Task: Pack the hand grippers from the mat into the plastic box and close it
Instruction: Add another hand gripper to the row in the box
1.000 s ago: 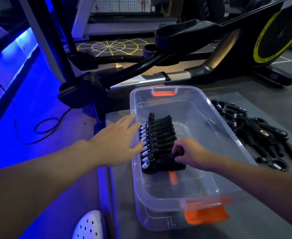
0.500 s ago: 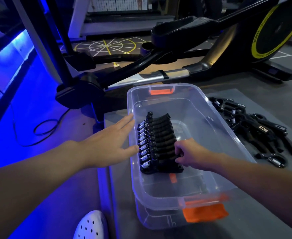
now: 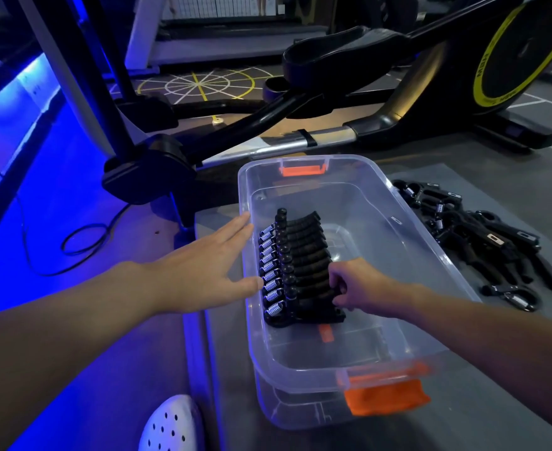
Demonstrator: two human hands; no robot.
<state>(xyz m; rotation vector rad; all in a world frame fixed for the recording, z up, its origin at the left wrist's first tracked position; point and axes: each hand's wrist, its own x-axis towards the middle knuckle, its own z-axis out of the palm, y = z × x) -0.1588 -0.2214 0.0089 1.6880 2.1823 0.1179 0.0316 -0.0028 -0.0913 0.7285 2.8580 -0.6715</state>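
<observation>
A clear plastic box [image 3: 427, 255] with orange latches sits open on the grey mat [image 3: 483, 402]. Inside it, along the left wall, several black hand grippers [image 3: 300, 252] with silver springs stand in a tight row. My right hand [image 3: 356, 284] is inside the box, fingers curled round the handle of the nearest gripper in the row. My left hand [image 3: 209, 271] lies flat with straight fingers against the outside of the box's left wall. A loose pile of more black hand grippers [image 3: 483, 236] lies on the mat to the right of the box.
An elliptical trainer [image 3: 365, 92] with a yellow-ringed flywheel stands just behind the box. A black cable [image 3: 82, 245] loops on the blue-lit floor at left. A white perforated shoe [image 3: 170, 424] shows at the bottom edge.
My right hand has shifted slightly back along the row of grippers and keeps its hold on a handle. My left hand stays pressed on the box's side.
</observation>
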